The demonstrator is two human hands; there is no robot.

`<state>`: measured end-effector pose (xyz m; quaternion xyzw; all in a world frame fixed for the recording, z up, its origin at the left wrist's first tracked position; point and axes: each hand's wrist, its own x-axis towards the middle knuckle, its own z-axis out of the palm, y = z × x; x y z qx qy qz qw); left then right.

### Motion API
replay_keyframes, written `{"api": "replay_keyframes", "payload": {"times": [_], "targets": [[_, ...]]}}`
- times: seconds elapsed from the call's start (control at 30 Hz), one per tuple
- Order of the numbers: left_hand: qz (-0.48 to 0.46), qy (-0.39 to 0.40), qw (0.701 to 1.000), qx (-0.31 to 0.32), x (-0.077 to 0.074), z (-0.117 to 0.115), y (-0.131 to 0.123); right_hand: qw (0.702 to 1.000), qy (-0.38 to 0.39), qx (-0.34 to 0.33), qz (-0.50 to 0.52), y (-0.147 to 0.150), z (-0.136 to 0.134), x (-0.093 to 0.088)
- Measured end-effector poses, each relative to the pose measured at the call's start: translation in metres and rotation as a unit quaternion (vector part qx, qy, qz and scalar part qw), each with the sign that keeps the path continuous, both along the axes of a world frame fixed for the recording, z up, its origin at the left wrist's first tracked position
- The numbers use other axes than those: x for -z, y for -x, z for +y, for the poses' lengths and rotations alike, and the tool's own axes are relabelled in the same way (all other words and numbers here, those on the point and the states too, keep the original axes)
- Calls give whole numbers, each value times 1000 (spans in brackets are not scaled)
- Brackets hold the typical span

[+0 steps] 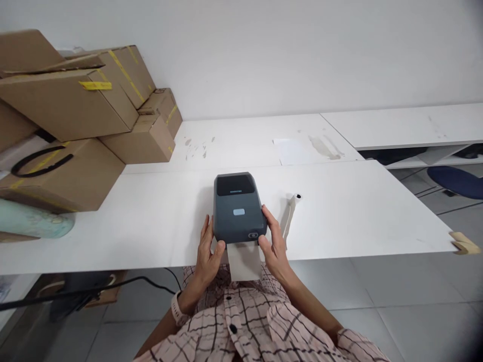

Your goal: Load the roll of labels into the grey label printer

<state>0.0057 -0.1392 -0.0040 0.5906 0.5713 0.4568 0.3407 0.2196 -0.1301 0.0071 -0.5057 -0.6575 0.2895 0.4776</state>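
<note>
A dark grey label printer (239, 212) with a glossy black top panel and a light button sits near the table's front edge. From its front hangs a strip of white label paper (244, 261), reaching past the edge. My left hand (209, 256) is closed against the printer's left side, its thumb at the front corner. On the opposite side, my right hand (274, 249) grips the right front corner, the thumb beside a small oval button. A small paper roll (295, 198) with a dark core and a trailing strip lies right of the printer.
Cardboard boxes (71, 100) are piled at the left, with a black loop (41, 161) on one. A mint-green cylinder (33, 218) lies below them. White paper (290, 151) rests on the rear table. A blue seat (456, 182) stands at right; a black cable (124, 282) hangs lower left.
</note>
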Motion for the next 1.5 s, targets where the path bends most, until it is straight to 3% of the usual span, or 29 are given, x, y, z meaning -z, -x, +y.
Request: {"api": "replay_keyframes", "payload": {"times": [0.2, 0.3, 0.43, 0.5, 0.6, 0.7, 0.77, 0.83, 0.9, 1.0, 1.07, 1.17, 1.3, 1.43, 1.5], "targets": [[-49, -97, 994, -18, -36, 61, 3, 985, -129, 8, -116, 1, 73, -54], [-25, -15, 1000, -11, -29, 87, 7, 976, -153, 36, -151, 9, 121, -80], [-73, 142, 987, 19, -8, 99, 11, 976, -140, 50, -160, 16, 180, -98], [-94, 162, 982, 17, -4, 100, 10, 977, -125, 40, -167, 15, 206, -102], [-76, 142, 987, 16, -10, 101, 7, 979, -105, 2, -174, 10, 231, -104], [2, 129, 992, -11, -22, 104, 2, 970, -159, 20, -182, 5, 226, -110], [75, 129, 988, -42, -28, 104, 0, 954, -230, 46, -184, 5, 206, -112], [125, 136, 982, -51, -32, 104, -2, 942, -271, 14, -199, 8, 181, -110], [145, 138, 979, -45, -34, 104, -2, 935, -236, -88, -248, 14, 160, -101], [138, 120, 982, -38, -33, 105, -2, 896, -76, -229, -373, 26, 152, -79], [110, 115, 987, -34, -31, 106, -1, 863, 1, -264, -430, 34, 162, -67], [68, 110, 991, -27, -27, 107, 0, 843, 34, -296, -448, 42, 185, -57], [27, 102, 994, -21, -21, 107, 1, 833, 45, -345, -430, 38, 198, -64], [-12, 80, 996, -24, -16, 107, 1, 858, 41, -437, -268, 7, 185, -85], [-21, 82, 996, -34, -14, 108, 2, 871, 22, -450, -194, -18, 175, -96]]}}
